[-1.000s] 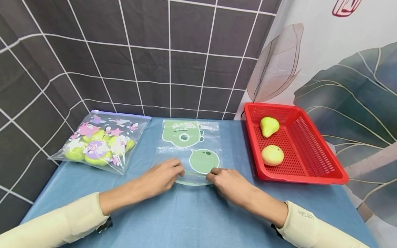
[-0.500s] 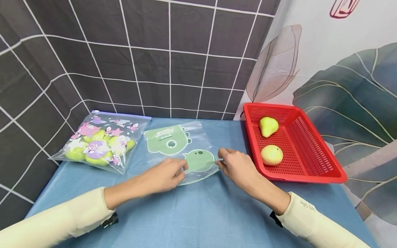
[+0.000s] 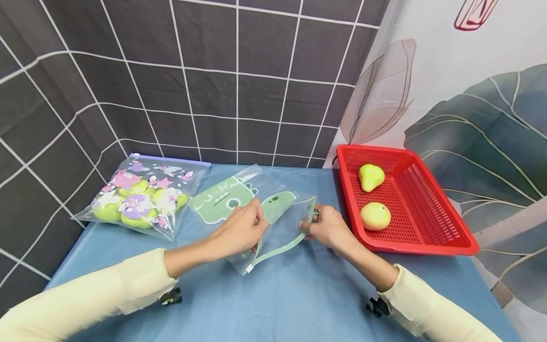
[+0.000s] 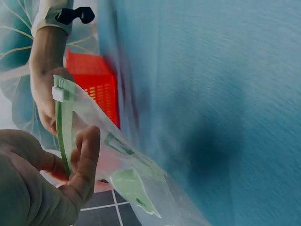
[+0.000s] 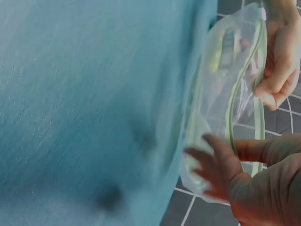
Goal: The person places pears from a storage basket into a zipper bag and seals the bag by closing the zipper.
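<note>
Pale green edges the mouth of the clear printed bag, which lies at a slant across the middle of the blue-covered desk, between the filled bag and the red basket. Its mouth gapes towards the person's right, probably because each hand draws on a different side; such thin plastic would likely fall flat without that tension. The left hand has its fingers bent in, thumb and fingertips nearly together on the bag's edge, not far from the white slider. The right hand has the near green strip between thumb and fingers, barely parted there; the outer fingers are blurred, so I can't tell how firm the hold is. Beside that hand, a pear and a round yellow fruit sit in the basket, seemingly kept within easy reach.
</note>
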`<state>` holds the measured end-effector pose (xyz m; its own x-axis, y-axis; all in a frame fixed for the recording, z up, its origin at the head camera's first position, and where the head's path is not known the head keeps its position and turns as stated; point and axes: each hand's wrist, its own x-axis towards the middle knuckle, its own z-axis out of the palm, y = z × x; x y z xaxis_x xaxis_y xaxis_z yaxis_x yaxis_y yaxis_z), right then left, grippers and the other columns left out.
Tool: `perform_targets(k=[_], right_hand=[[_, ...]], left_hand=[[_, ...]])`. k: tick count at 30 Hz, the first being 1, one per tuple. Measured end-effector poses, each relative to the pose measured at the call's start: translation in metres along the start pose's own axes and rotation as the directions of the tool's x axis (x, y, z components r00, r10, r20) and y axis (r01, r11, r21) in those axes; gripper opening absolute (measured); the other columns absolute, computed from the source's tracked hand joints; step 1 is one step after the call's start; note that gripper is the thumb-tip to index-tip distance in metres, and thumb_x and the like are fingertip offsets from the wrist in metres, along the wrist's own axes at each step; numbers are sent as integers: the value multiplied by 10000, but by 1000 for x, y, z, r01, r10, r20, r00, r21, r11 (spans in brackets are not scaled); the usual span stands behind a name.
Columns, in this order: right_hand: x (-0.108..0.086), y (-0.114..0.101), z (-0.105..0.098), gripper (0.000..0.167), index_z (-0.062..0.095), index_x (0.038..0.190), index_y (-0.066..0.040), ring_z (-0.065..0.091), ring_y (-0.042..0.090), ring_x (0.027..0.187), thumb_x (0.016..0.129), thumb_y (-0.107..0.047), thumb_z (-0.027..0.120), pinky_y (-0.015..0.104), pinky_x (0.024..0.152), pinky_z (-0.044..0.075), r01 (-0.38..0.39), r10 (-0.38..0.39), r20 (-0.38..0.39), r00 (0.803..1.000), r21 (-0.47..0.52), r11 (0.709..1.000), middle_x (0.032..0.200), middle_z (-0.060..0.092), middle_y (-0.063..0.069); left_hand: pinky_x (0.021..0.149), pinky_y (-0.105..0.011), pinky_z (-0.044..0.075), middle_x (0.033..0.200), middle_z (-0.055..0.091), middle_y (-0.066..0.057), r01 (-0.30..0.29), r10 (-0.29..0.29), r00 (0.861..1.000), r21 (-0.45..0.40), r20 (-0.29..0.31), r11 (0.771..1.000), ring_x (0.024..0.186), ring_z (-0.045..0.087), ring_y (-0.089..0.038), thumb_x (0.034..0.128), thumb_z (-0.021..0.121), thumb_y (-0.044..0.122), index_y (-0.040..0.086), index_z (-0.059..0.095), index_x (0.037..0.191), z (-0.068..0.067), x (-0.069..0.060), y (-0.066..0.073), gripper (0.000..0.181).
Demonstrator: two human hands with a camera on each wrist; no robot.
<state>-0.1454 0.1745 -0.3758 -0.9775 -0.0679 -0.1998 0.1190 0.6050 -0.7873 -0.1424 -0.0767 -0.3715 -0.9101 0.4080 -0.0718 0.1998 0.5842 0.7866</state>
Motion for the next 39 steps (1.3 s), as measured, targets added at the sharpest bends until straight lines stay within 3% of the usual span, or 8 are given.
perform_targets(k=[4,8,11,16,22,29,35,39], right_hand=[[-1,-7,-3,484,601,1484,168,874,288,989,1046,19,741,339,759,732,-37,22,99,995,152,988,1019,814,215],[7,-16,-9,394,640,1424,168,876,333,1039,1053,57,710,367,797,736,-26,8,146,989,121,992,1111,836,263],[17,-21,-16,363,663,1394,165,882,313,1009,1047,67,708,402,840,736,-14,0,198,980,70,997,1097,845,261],[32,-30,-26,300,716,1321,151,884,302,1016,1044,40,743,424,889,727,-7,-13,187,982,107,994,1062,856,237],[43,-41,-34,301,763,1260,126,858,111,895,1009,-27,829,348,885,721,36,-47,42,998,231,972,1078,865,217],[46,-57,-44,539,640,1552,25,846,121,930,1030,8,774,416,961,704,-2,-48,158,986,301,954,1156,860,216],[53,-63,-60,390,723,1391,116,855,127,844,1016,28,782,326,842,720,-22,-8,132,991,224,974,1090,858,211],[59,-62,-80,188,806,1106,132,804,62,698,959,19,837,280,752,714,38,-40,43,998,40,998,891,850,131]], left_hand=[[546,-300,530,681,689,-18,-2,3,1000,58,-27,998,567,700,-145,1062,636,133,108,590,1000,-1,8,4,81],[698,-308,583,909,734,-34,-18,24,999,139,-42,990,729,692,-133,1012,725,124,71,660,1118,-5,21,7,135],[752,-321,645,1001,771,-82,-9,9,1000,99,-2,995,723,738,-138,1008,718,78,15,685,1258,-9,32,11,260],[590,-307,648,894,815,-149,32,-31,998,-24,51,999,559,737,-149,1061,671,52,13,713,1130,-17,46,19,90],[545,-256,529,764,787,-92,-26,28,999,42,-36,999,540,758,-153,1156,529,160,63,606,1122,-26,55,34,128],[622,-222,587,713,795,-45,-21,25,998,51,-63,998,582,803,-208,1079,613,100,28,619,1103,-42,67,55,76],[727,-251,704,707,813,-120,57,-61,996,-65,-68,996,542,795,-181,952,750,5,12,708,975,-59,75,60,48],[714,-284,714,706,811,-124,68,-70,993,-24,-98,997,539,792,-169,912,786,-34,7,752,881,-82,75,65,61]])
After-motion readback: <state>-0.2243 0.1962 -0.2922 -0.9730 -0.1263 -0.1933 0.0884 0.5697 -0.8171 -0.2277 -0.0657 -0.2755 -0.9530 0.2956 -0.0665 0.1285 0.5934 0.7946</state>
